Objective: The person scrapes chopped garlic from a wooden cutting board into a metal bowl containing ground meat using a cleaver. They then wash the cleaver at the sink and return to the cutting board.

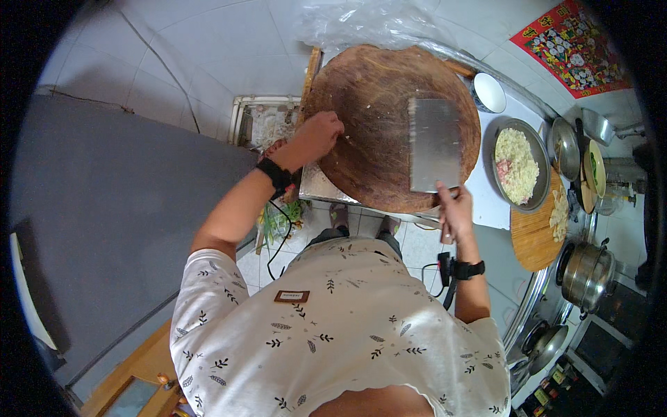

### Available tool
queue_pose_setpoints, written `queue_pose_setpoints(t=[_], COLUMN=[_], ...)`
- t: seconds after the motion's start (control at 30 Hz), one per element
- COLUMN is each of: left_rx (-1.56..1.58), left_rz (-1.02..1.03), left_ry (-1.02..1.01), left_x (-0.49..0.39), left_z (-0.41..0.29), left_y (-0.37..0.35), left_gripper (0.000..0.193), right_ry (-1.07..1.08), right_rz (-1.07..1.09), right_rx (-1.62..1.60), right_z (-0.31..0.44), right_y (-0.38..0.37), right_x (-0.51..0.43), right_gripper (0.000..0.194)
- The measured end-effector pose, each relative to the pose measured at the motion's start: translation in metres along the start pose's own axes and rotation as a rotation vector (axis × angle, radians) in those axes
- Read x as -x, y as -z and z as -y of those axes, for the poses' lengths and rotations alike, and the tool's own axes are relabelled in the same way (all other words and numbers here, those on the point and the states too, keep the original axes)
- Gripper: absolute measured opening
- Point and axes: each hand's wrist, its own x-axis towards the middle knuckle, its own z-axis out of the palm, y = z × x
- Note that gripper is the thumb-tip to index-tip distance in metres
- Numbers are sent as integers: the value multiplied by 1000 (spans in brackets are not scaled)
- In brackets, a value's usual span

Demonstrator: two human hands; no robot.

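A large round wooden chopping block (385,120) lies before me, with a few small pale crumbs on its worn surface. My right hand (456,212) grips the handle of a cleaver (435,146) at the block's near right edge. The wide metal blade extends away from me over the right half of the block. My left hand (322,130) is over the block's left edge with its fingers curled. Its fingertips are beside a few crumbs, and whether anything is between them is hidden.
To the right are a white bowl (489,93), a metal bowl (545,156) with pale chopped food (517,161) and pink minced meat (503,171), and a bamboo board (531,245) with pale slices (559,215). Farther right stands a steel pot (589,273). Clear plastic (365,23) lies behind the block.
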Motion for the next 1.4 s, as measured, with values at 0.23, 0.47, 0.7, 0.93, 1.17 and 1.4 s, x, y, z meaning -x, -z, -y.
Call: queue_pose_setpoints(t=[0.23, 0.47, 0.7, 0.93, 1.17, 1.4], left_rx=[86, 36, 142, 301, 144, 70], left_rz=[-28, -81, -164, -185, -242, -247], left_ry=[60, 262, 347, 447, 403, 312], left_x=[32, 45, 46, 54, 54, 48], left_z=[-38, -46, -42, -42, -38, -36], left_y=[-3, -5, -9, -9, -11, -13], left_gripper=[45, 62, 55, 52, 46, 35], right_ry=[-92, 1, 139, 132, 189, 125], right_rz=[-171, 129, 244, 348, 350, 364], right_rx=[-54, 68, 375, 432, 430, 288], right_z=[1, 25, 44, 44, 24, 17], right_y=[44, 18, -13, -28, -56, -69], right_x=[-48, -77, -76, -33, 13, 38], right_gripper=[35, 37, 41, 41, 41, 42])
